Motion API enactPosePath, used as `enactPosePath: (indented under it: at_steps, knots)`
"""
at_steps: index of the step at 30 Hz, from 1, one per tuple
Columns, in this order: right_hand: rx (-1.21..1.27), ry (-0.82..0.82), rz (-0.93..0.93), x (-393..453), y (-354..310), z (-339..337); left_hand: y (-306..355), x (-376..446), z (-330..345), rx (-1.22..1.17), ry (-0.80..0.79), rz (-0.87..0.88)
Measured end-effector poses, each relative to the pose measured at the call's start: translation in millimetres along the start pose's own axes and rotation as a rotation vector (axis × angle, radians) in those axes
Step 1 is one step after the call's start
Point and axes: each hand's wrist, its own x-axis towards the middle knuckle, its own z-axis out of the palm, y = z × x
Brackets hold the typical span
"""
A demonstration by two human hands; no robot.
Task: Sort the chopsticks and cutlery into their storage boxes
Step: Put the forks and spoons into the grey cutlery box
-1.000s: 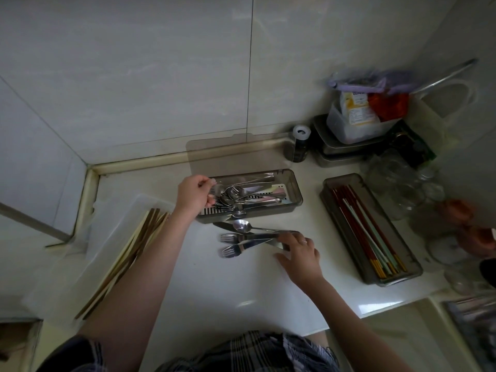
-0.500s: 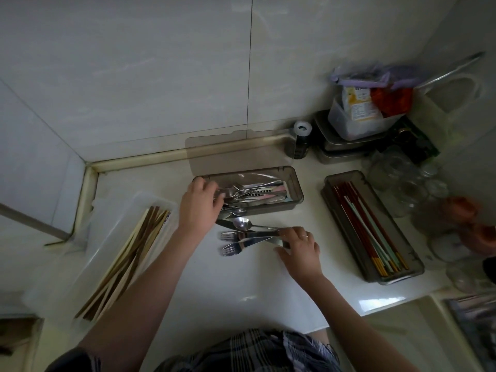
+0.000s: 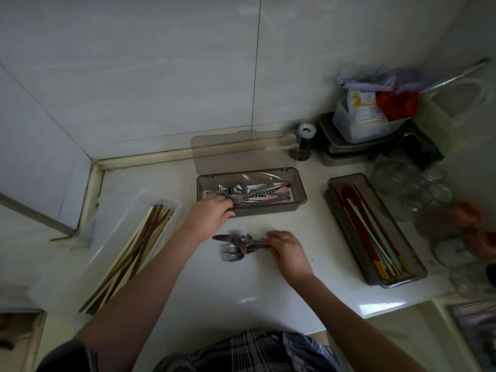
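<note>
White countertop [image 3: 220,288] set in a corner, glossy, with light glare near its front edge. Large pale grey wall tiles [image 3: 150,71] behind and on both sides, one vertical grout line. Yellowed sealant strip [image 3: 145,158] along the back and left edges. Dim, cool light. Clutter at back right corner.

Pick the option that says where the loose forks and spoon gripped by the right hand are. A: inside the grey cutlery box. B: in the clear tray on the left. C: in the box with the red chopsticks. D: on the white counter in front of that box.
D: the right hand holds the forks and spoon by their handles, on the counter in front of the grey cutlery box.
</note>
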Motion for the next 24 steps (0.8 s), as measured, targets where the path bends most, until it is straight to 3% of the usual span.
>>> enactPosePath:
  at_steps: [5, 12, 18, 24]
  knots:
    - [-0.008, 0.058, -0.078, -29, -1, 3, 5, 1, -2, -0.019, 0.046, -0.038]
    - [0.003, -0.023, -0.049, -57, -4, -1, 9, -22, 12, -0.118, 0.030, -0.022]
    - [-0.022, -0.303, 0.024, -30, -8, -19, 17, -36, 14, -0.223, 0.067, -0.082]
    - [0.001, -0.423, 0.036, -12, -14, -32, 17, -40, 13, -0.392, 0.047, -0.175]
